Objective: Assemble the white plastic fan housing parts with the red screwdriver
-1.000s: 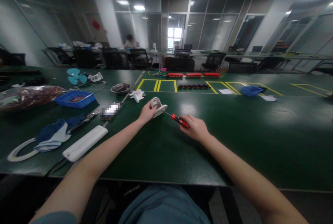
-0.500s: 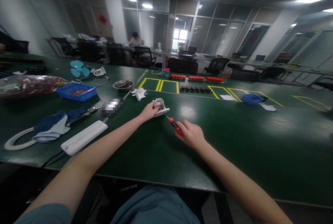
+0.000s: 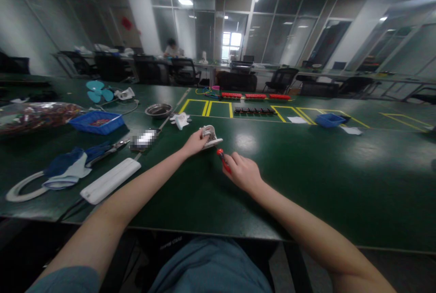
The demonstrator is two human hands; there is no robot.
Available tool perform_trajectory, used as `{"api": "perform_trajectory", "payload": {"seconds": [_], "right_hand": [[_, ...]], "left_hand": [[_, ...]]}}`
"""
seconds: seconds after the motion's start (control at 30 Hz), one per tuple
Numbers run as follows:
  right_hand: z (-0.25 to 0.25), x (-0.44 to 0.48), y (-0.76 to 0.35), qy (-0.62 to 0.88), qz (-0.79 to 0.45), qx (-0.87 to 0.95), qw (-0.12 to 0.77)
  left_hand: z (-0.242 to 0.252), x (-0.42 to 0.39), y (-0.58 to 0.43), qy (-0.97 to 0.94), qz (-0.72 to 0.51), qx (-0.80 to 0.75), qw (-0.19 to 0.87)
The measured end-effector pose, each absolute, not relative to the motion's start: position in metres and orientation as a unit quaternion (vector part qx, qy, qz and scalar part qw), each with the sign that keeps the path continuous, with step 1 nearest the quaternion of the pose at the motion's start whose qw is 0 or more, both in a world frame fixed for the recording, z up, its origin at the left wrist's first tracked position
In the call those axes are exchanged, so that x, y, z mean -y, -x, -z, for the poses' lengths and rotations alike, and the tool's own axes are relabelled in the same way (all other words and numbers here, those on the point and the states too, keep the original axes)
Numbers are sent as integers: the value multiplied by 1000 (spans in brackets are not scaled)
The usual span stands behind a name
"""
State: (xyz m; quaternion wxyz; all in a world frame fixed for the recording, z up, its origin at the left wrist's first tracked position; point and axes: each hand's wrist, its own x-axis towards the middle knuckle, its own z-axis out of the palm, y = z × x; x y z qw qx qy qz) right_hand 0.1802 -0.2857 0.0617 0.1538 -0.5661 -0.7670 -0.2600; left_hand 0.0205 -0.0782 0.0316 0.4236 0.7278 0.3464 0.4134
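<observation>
Over the green table, my left hand (image 3: pixel 195 143) is closed around a white plastic housing (image 3: pixel 210 135) with a curved hollow body and a flat rim. My right hand (image 3: pixel 243 171) grips a red and black screwdriver (image 3: pixel 223 159), its shaft pointing up and left to the lower edge of the housing. Whether the tip touches a screw is too small to tell. Just beyond my left hand lies another white plastic part (image 3: pixel 180 121). Behind that stands a round metal bowl (image 3: pixel 158 110).
On the left are a white power strip (image 3: pixel 111 180), blue-white gloves (image 3: pixel 68 168), a blue tray (image 3: pixel 97 122) of small parts, a bulging plastic bag (image 3: pixel 37 116) and blue fan blades (image 3: pixel 98 91). Farther back sit red strips (image 3: pixel 255 96), a black strip (image 3: pixel 255 111) and another blue tray (image 3: pixel 329 120).
My right hand has moved left with the screwdriver, bringing its shaft up to the white housing. My left hand keeps its hold in nearly the same place. The camera view has shifted slightly.
</observation>
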Motion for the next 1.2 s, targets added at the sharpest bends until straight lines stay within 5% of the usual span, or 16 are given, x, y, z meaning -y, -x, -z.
{"api": "perform_trajectory", "payload": {"seconds": [1.2], "right_hand": [[-49,279,-193,597,191,744,232]], "left_hand": [[-22,68,-19,-756,-407,-320,401]]}}
